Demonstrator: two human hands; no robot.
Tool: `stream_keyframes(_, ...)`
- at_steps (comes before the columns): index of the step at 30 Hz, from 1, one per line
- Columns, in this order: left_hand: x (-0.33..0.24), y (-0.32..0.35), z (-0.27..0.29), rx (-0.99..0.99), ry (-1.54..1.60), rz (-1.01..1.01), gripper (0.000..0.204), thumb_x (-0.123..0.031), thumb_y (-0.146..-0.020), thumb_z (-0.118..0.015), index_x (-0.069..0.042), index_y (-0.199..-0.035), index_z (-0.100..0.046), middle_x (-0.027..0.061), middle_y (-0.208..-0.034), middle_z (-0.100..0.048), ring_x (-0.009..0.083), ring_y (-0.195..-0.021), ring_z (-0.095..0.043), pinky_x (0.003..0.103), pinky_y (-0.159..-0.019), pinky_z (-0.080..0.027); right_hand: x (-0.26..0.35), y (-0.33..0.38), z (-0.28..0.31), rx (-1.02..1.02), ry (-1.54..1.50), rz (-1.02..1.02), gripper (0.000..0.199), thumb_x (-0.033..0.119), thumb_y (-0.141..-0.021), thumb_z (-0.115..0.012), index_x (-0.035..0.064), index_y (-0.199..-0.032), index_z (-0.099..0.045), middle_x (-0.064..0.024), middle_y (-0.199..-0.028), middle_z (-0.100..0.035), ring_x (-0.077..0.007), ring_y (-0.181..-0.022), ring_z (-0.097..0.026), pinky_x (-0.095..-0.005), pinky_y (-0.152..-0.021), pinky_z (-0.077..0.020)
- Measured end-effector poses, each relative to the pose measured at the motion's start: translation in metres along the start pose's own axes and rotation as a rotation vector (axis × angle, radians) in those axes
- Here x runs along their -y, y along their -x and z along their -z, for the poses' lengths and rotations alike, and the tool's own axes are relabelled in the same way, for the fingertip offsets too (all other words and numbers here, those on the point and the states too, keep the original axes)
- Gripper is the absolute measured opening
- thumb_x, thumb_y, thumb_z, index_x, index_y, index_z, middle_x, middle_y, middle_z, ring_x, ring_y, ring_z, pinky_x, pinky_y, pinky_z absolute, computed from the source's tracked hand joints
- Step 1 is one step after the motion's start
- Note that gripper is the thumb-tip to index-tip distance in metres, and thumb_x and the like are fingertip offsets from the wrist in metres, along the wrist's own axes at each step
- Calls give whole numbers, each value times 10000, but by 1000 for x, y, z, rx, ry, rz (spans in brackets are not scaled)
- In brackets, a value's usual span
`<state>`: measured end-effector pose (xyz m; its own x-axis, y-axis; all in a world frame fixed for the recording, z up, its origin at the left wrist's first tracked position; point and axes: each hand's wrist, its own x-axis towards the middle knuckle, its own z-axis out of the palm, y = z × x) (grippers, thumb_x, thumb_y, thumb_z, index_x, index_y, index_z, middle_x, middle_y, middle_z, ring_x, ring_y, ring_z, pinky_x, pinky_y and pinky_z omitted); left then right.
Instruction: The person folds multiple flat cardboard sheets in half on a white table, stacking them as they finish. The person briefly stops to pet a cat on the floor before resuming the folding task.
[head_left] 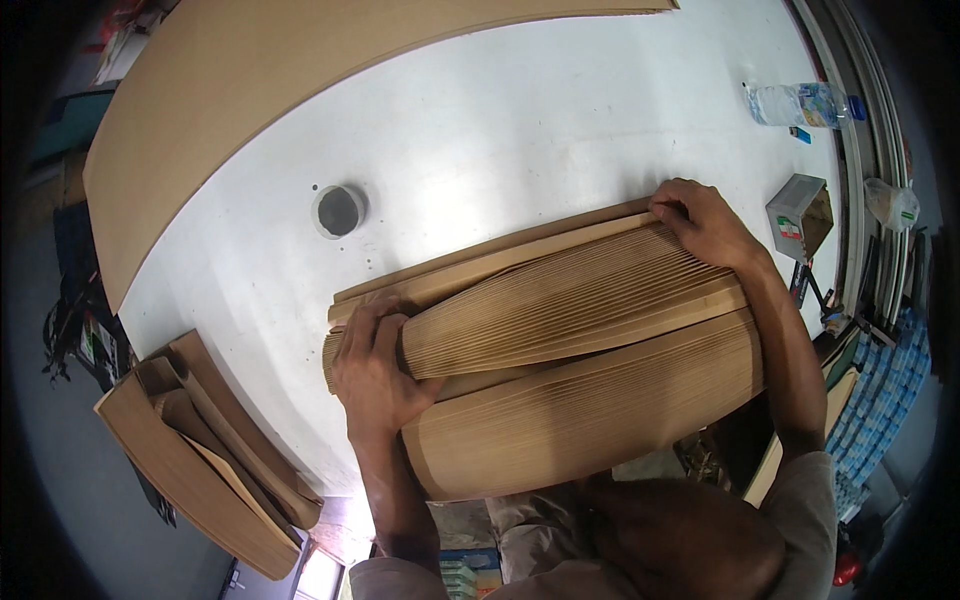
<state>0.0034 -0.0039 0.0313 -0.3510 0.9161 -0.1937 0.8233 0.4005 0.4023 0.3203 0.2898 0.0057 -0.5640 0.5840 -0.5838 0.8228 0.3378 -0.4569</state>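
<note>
Scene: A worker at a white table [520,130] squares up a bundle of flat cardboard sheets [560,300] standing on edge, seen from above.
Left hand [375,365]: fingers curled over the near-left end of the bundle, gripping it and pressing inward.
Right hand [705,222]: fingers bent over the far-right end, clasping the outer sheets from the opposite side.
Bundle: lies across the table's near edge, fanned in the middle, resting against a second, larger stack [590,415] nearer the worker's body.
Step in hand: judging by the two-ended squeeze, the sheets are being gathered and evened into one tight pack.
Next move: likely calls for firm, equal pressure from both ends so the bulging middle closes without sheets slipping out.
Around: a big curved cardboard sheet [270,90] at the far edge, a round hole [338,210] in the table, a water bottle [800,103], a small box [800,215].
</note>
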Motion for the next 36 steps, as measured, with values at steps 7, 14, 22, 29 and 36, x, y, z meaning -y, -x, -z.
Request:
stream_keyframes(7, -1, -6, 4, 10, -15, -63, 562, -200, -516, -885, -37, -1024, -708, 120, -1180, -720, 343, -1120, -689, 475, -988, -547, 10, 0, 3, 5, -87, -42, 232, 246, -1014, -681, 48, -1127, -728, -150, -1154, -725, -320, -1142, -668, -428, -1036, -505)
stream_keyframes(14, -2, -4, 4, 63, -4, 16, 632, -232, -515, -914, -73, -1082, -682, 107, -1096, -692, 347, -1053, -679, 488, -942, -520, 10, 23, -13, -181, 239, 136, 396, 408, -1047, -623, 54, -1146, -768, -146, -1244, -695, -320, -1255, -607, -448, -1108, -451)
stream_keyframes(22, 7, -6, 0, 124, -49, -38, 775, -243, -538, -935, -67, -1215, -601, 132, -1187, -699, 385, -1093, -666, 512, -959, -484, 28, 30, 0, -105, 228, 71, 454, 469, -1062, -574, 34, -1056, -706, -152, -1143, -690, -349, -1175, -626, -450, -996, -495)
stream_keyframes(29, 1, -13, 3, 138, -57, 7, 726, -240, -534, -934, -92, -1187, -654, 126, -1219, -702, 377, -1158, -647, 504, -960, -492, 36, 26, 0, 21, 226, -83, 594, 614, -1054, -496, 101, -1269, -706, -178, -1213, -658, -388, -1207, -624, -499, -1051, -496)
stream_keyframes(36, 10, -20, -3, 52, -53, -131, 716, -251, -512, -942, -92, -1151, -660, 110, -1224, -677, 360, -1144, -640, 500, -940, -503, 27, 22, 2, -26, 339, 23, 672, 641, -1057, -459, 68, -1332, -677, -182, -1250, -641, -386, -1210, -613, -510, -1044, -496)
